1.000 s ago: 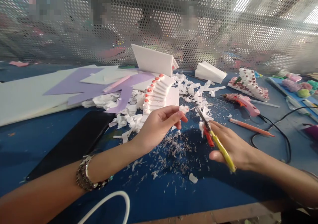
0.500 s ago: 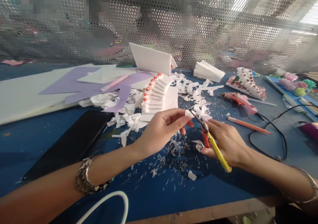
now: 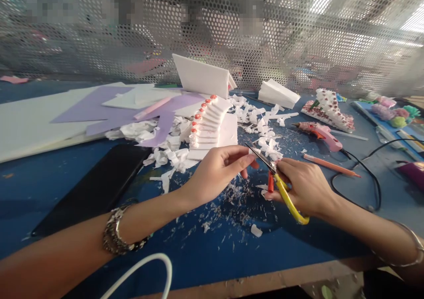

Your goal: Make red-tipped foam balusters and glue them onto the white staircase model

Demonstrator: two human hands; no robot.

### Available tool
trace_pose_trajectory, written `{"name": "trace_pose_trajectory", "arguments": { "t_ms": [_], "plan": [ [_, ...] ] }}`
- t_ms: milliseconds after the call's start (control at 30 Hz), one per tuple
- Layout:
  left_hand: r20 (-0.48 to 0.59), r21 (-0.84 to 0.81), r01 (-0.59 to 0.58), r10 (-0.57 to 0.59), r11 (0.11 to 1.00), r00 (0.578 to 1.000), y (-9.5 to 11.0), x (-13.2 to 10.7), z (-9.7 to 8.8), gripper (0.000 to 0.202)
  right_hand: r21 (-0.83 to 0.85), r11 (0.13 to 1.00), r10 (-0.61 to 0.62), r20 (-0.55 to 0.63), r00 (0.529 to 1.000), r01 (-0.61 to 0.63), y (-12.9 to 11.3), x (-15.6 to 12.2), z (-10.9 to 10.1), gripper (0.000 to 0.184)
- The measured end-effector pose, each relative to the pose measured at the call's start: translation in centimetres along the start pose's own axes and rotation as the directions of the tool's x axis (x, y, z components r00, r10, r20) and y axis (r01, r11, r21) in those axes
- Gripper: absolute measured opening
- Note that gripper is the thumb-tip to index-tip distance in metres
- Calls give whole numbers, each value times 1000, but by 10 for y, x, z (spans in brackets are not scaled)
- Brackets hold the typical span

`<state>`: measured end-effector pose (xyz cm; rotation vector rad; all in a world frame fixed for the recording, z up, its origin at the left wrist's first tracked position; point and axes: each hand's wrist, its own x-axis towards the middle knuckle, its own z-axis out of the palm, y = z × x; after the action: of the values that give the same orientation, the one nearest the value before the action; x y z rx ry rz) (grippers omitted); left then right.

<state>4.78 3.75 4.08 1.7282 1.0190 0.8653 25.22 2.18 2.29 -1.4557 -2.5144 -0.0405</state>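
My left hand (image 3: pixel 220 168) is closed in a pinch on a small white piece (image 3: pixel 251 151), mostly hidden by fingertips and blades. My right hand (image 3: pixel 306 186) grips scissors (image 3: pixel 287 198) with yellow and red handles. Their blades lie right at the left fingertips, slightly parted, pointing up and left. Fine white shavings (image 3: pixel 232 208) are scattered on the blue table beneath both hands. One small white offcut (image 3: pixel 256 230) lies nearer me. Behind my left hand stands a fanned row of white slabs (image 3: pixel 212 120) tipped with red and white bits.
White scraps (image 3: pixel 265 131) lie beyond the scissors. To the right are a pink glue gun (image 3: pixel 326 139) with a black cord, an orange pen (image 3: pixel 333 165) and a decorated white piece (image 3: pixel 327 109). At left, a black phone-like slab (image 3: pixel 96 186) lies beside purple sheets (image 3: pixel 96 104). A perforated metal screen (image 3: pixel 212 38) stands behind.
The scissor blades have shifted slightly up and left across the white piece, and the red and yellow handles have moved a little. My left hand has stayed almost still.
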Motion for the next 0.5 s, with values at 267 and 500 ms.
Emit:
{"name": "trace_pose_trajectory", "arguments": {
  "t_ms": [267, 500],
  "plan": [
    [7, -54, 21, -21, 998, 1000, -3, 2, 0, 22, -1, 999, 43, -5, 999, -43, 6, -1, 0, 49],
    [29, -111, 23, -20, 994, 999, -8, 2, 0, 23, 135, 991, 12, -44, 999, -6, 18, 1, -11, 45]
  ]
}}
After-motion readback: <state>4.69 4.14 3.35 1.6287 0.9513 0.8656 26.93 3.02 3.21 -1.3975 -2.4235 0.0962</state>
